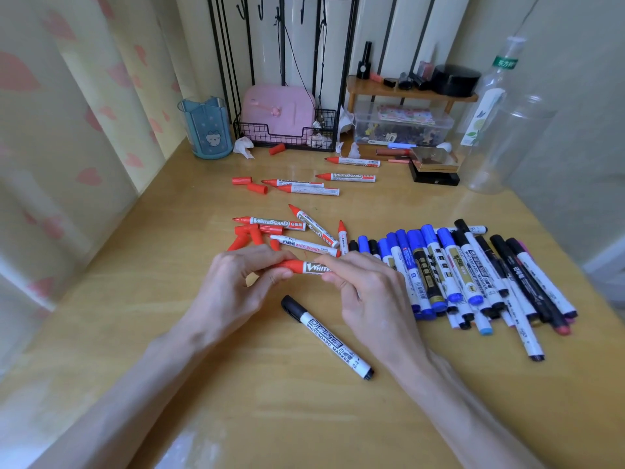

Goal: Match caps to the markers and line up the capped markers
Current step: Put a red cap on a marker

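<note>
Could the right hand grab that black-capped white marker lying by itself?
Probably yes, once freed: the right hand and left hand hold a red-and-white marker, but the black-capped white marker lies alone, uncovered, just beside it.

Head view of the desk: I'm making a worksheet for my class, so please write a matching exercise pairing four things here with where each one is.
Things:
1. red marker
2. black marker
3. blue cup
4. labelled bottle

Places:
A. back left corner of the desk
B. held between the left hand and the right hand
C. far right, at the back
D. lying alone, nearest the person

Pairs: 1-B, 2-D, 3-A, 4-C
</note>
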Tool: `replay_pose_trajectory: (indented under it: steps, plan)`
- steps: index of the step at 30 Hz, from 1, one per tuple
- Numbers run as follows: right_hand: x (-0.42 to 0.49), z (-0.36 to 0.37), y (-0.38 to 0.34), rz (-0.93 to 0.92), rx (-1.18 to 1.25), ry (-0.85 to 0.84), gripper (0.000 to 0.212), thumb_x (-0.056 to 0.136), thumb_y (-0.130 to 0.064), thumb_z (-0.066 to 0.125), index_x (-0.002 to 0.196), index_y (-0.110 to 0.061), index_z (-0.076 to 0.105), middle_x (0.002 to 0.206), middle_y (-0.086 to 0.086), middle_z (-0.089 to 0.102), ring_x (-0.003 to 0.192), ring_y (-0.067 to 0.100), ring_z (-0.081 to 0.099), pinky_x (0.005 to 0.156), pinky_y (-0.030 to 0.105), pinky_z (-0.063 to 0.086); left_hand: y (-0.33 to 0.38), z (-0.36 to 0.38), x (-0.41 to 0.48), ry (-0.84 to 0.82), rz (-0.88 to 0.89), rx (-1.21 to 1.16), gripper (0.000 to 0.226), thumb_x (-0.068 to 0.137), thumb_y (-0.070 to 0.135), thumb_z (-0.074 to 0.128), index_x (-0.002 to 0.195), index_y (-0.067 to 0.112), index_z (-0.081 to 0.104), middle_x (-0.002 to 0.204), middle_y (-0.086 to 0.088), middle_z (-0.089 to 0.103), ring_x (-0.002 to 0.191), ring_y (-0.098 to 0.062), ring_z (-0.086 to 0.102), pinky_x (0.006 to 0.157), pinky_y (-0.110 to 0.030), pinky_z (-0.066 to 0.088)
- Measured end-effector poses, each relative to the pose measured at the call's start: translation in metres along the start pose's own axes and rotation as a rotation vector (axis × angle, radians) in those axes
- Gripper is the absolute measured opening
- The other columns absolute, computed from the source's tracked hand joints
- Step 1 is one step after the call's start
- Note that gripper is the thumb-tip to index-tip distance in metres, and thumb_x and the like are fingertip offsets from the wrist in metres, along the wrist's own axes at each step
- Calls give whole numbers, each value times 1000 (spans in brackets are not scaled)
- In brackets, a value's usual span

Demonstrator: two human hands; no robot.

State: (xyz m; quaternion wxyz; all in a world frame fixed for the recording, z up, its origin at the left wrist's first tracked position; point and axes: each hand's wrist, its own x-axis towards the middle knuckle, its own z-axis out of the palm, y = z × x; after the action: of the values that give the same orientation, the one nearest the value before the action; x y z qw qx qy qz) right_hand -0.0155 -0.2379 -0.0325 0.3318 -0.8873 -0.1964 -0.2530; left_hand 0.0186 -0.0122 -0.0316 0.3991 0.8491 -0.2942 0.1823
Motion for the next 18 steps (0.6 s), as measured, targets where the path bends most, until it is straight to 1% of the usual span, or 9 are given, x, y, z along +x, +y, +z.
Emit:
replay_pose_trajectory:
  steps: [2, 3, 5, 7, 8, 10, 12, 15, 18]
  plan:
    - [1, 0, -1, 2, 1, 0, 34, 95, -11, 50, 118, -18, 75, 99, -10, 73, 92, 18, 69, 75, 42, 55, -2, -1, 0, -3, -10, 3, 21, 98, 31, 68, 109, 16, 79, 84, 23, 64, 76, -7, 61, 76, -22, 49]
    - [1, -1, -3, 7, -1, -4, 31, 98, -14, 52, 119, -18, 74, 101, -10, 73, 94, 17, 68, 77, 41, 55, -3, -2, 0, -4, -17, 1, 22, 98, 32, 67, 110, 18, 79, 86, 21, 67, 78, -7, 63, 77, -24, 50]
    - [3, -2, -5, 22, -25, -27, 21, 100, -19, 61, 117, -22, 73, 104, -12, 72, 96, 14, 66, 81, 40, 53, -4, -2, 0, -21, -25, 1, 20, 99, 31, 66, 113, 19, 77, 93, 18, 70, 83, -4, 65, 80, -22, 51]
    - [5, -5, -6, 7, -110, -49, 14, 100, -31, 67, 112, -27, 71, 103, -14, 72, 92, 10, 62, 82, 40, 48, -2, 4, 0, -61, -13, -16, 19, 100, 28, 65, 115, 21, 75, 100, 18, 71, 89, -2, 65, 83, -19, 50]
    - [5, -7, -7, -15, -164, -56, 14, 99, -37, 68, 110, -30, 71, 100, -15, 72, 88, 9, 61, 81, 40, 47, 1, 7, 0, -80, -7, -29, 19, 101, 28, 64, 116, 22, 74, 103, 19, 71, 92, 0, 64, 84, -18, 49]
    - [6, -10, -7, -47, -221, -60, 16, 98, -41, 68, 108, -30, 72, 94, -14, 71, 83, 12, 59, 79, 40, 45, 3, 11, -2, -87, -3, -45, 20, 101, 28, 65, 119, 23, 72, 108, 22, 70, 96, 2, 64, 86, -17, 48]
    - [6, -13, -7, -42, -243, -37, 17, 97, -41, 69, 106, -27, 75, 91, -12, 67, 83, 16, 57, 76, 39, 44, 2, 10, -1, -51, -12, -64, 25, 100, 28, 67, 124, 21, 71, 109, 16, 70, 96, -6, 66, 84, -21, 51]
    - [5, -16, -7, 50, -278, 45, 19, 94, -37, 73, 104, -22, 77, 88, -6, 64, 83, 20, 58, 72, 36, 47, -4, 6, 2, 1, -59, -98, 31, 99, 27, 67, 129, 20, 68, 109, 6, 69, 95, -18, 68, 80, -28, 53]
    - [5, -19, -6, 215, -365, 78, 19, 95, -38, 69, 107, -25, 74, 81, -7, 66, 79, 23, 63, 62, 35, 45, -11, 7, 0, 14, -95, -89, 26, 100, 23, 67, 126, 22, 69, 106, 5, 69, 92, -19, 68, 78, -34, 54]
